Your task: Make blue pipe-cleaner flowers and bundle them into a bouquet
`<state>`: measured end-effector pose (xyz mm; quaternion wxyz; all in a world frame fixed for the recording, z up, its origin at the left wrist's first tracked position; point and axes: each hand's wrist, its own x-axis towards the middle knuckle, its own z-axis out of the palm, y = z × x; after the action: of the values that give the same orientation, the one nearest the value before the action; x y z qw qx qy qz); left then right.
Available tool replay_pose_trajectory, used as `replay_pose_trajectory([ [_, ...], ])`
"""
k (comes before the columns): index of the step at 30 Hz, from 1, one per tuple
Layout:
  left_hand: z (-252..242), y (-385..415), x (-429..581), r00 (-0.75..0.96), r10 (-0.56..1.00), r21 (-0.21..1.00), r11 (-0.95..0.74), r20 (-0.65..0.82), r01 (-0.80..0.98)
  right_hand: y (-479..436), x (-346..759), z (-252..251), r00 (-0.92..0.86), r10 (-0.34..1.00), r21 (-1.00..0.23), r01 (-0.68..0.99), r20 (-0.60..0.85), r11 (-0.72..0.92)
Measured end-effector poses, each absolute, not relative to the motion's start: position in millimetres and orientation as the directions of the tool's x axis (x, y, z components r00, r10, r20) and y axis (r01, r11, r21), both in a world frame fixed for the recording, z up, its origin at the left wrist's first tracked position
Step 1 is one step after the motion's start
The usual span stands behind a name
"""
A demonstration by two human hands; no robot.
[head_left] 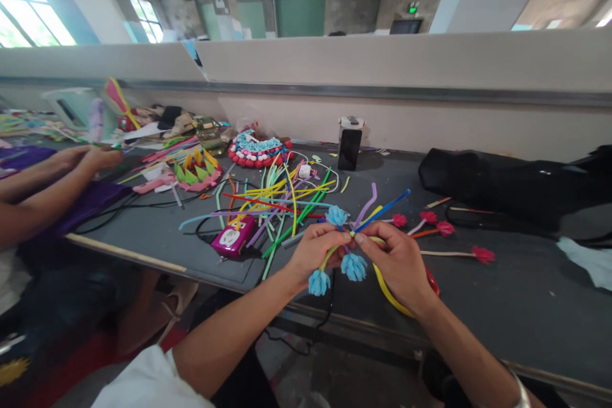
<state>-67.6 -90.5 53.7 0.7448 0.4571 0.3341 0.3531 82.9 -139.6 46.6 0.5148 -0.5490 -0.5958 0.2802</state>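
1. Flowers [354, 267], three blue ones, sit around the left hand [319, 250]: one above its fingertips, two below.
2. Left hand pinches their stems [327, 259]; right hand [398, 262], just beside, clamps thumb and finger on the same cluster.
3. Fingertips hide most of the joint; a yellow loop [392, 296] disappears behind the right hand.
4. Petals look ruffled; beyond the fingertips, a blue rod [385, 210] runs nearly straight, a purple rod [366, 205] bends.
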Motion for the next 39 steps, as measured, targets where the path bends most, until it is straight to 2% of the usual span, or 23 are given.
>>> replay_pose_trajectory([
  [5,54,-91,-69,0.551,0.814,0.899,0.367,-0.186,-0.238,-140,80,47,0.151,0.913,-0.861,0.419,0.38,0.289],
  [9,52,-91,-71,0.537,0.833,0.93,0.293,-0.133,-0.224,-139,82,52,0.128,0.931,-0.876,0.401,0.343,0.267],
  [12,49,-90,-73,0.515,0.857,0.975,0.14,-0.034,-0.17,-139,84,58,0.101,0.932,-0.873,0.398,0.347,0.282],
  [15,48,-89,-76,0.502,0.86,0.994,-0.052,0.091,-0.092,-139,84,62,0.071,0.9,-0.812,0.467,0.43,0.351],
  [18,50,-89,-78,0.526,0.84,0.99,-0.14,0.136,-0.032,-140,82,65,0.052,0.88,-0.763,0.523,0.473,0.379],
  [27,53,-89,-80,0.508,0.852,0.983,-0.176,0.128,0.047,-139,79,66,0.011,0.916,-0.815,0.459,0.402,0.352],
  [30,52,-88,-81,0.518,0.841,0.972,-0.223,0.155,0.071,-138,82,66,-0.031,0.916,-0.8,0.475,0.401,0.366],
  [33,50,-87,-81,0.537,0.819,0.951,-0.296,0.202,0.094,-139,87,67,-0.108,0.895,-0.701,0.583,0.433,0.41],
  [37,47,-86,-82,0.549,0.805,0.915,-0.368,0.225,0.165,-145,93,72,-0.132,0.794,-0.454,0.759,0.594,0.466],
  [39,47,-86,-81,0.551,0.798,0.892,-0.407,0.243,0.195,-148,93,73,-0.136,0.745,-0.368,0.803,0.653,0.469],
])
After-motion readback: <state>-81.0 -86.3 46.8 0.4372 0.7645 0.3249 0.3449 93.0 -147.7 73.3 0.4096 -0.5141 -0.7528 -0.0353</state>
